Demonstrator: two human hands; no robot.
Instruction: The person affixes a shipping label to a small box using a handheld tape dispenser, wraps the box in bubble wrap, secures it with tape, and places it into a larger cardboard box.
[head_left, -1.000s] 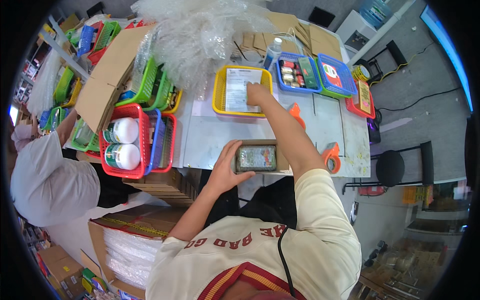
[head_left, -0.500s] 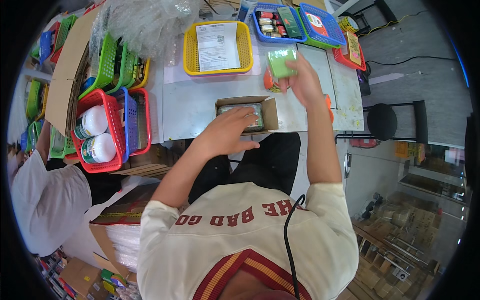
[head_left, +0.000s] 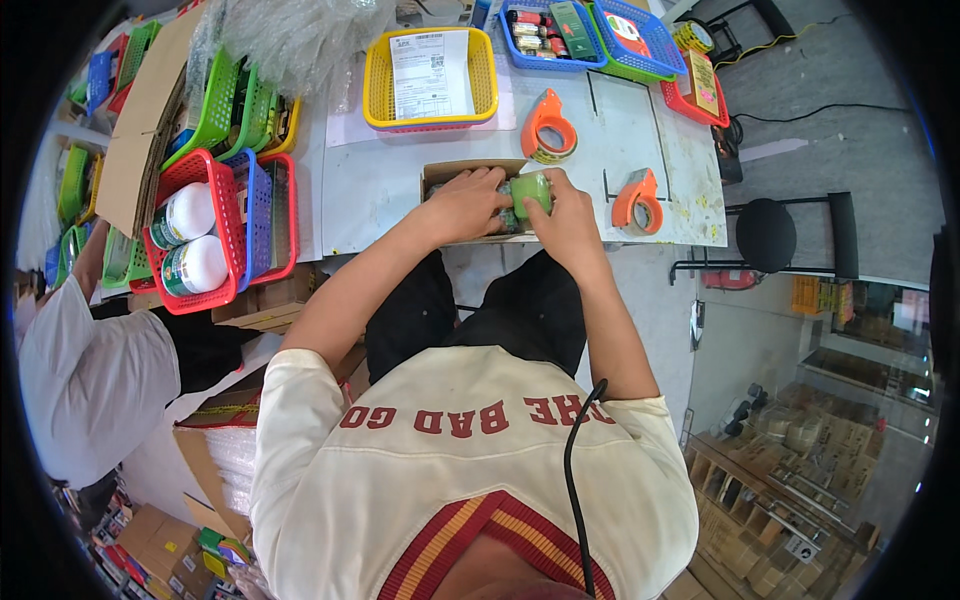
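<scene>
A small open cardboard box [head_left: 436,174] lies at the table's near edge, in front of me. In it is a package in clear bubble wrap [head_left: 507,216], mostly covered by my hands. My left hand [head_left: 465,207] reaches over the box's left side, its bent fingers closed on the wrapped package. At the right end of the box, my right hand [head_left: 568,222] pinches a light green pack [head_left: 530,190] with a shiny clear wrapping. The green pack stands tilted in the box opening, close to my left fingertips.
Two orange tape dispensers [head_left: 549,128] [head_left: 637,203] lie to the right. Behind the box stands a yellow basket [head_left: 376,112] holding a printed sheet. Blue basket [head_left: 546,62] holds small bottles; red basket [head_left: 222,180] at left holds white jars. A person in white [head_left: 95,375] is at far left.
My right hand has brought the green pack down and left from above the tape dispenser into the box. My left fingers have bent further into the box. The view has shifted slightly.
</scene>
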